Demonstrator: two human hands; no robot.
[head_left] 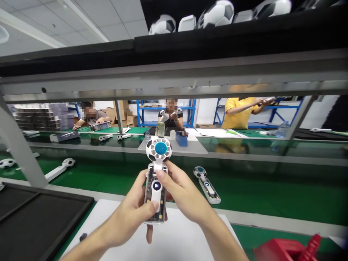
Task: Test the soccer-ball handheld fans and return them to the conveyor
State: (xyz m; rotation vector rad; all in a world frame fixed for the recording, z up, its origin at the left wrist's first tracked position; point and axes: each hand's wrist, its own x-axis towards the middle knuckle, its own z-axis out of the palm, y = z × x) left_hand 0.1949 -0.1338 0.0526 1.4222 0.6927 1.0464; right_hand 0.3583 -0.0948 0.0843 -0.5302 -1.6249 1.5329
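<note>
Bare forearms point(92, 235) filled the bottom edge, closest thing to the lens, and led up to a handheld fan point(156, 185) held mid-view. Left hand point(133, 204) was curled snugly around the handle's left side, thumb resting low on the white strip; most of its fingers were hidden behind, so I can't tell exactly how they wrapped. Long axis ran pretty much upright with a tiny lean right: football-patterned head at the top, base toward the wearer, lit display facing back. Right hand point(185, 190) had hold of the other side, thumb up just under the neck, so that one was nearer the head while the left had the lower end. Both were touching the fan, no slack I could see.

Surface-wise: black tray point(27, 232), then a white sheet point(176, 243) below the hands, then a second fan point(208, 186) lying just beyond the right hand on the green surface point(258, 188), head pointing away and left. Some red thing point(282, 250) got cropped at bottom right.

Room, same direction: stacked boxes point(40, 116), a co-worker hunched over point(95, 116), someone in black point(170, 125) holding up football-patterned pieces point(162, 112), then a person in yellow point(236, 114). Overhead shelf point(217, 43) carried more football-patterned parts point(219, 14).
</note>
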